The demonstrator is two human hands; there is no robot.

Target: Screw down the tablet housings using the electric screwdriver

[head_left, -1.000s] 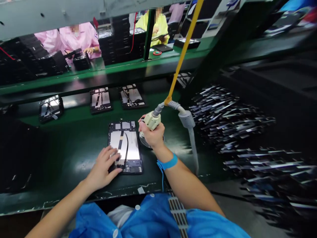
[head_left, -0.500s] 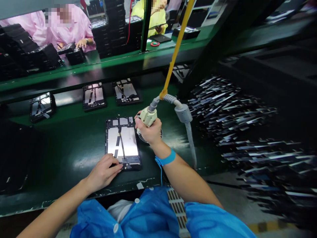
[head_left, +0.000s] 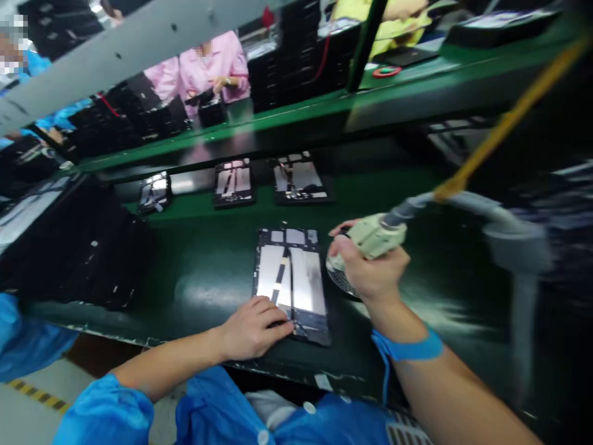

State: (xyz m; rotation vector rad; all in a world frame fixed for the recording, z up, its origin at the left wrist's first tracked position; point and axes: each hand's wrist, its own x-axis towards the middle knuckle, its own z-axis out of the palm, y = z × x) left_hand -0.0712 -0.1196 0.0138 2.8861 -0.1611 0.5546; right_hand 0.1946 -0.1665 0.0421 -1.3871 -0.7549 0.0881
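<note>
On the green bench (head_left: 204, 272), our left hand (head_left: 252, 330) presses flat on the open tablet (head_left: 291, 281); our right hand (head_left: 370, 269) grips the screwdriver (head_left: 377, 235).

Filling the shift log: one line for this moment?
left hand: on open tablet chassis | right hand: gripping beige corded screwdriver | surface: green belt

Left hand (head_left: 252, 330) on opened tablet (head_left: 291, 281)

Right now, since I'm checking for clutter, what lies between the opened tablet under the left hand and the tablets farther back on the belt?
Only bare green belt between the tablet and the back row, in the head view.
</note>
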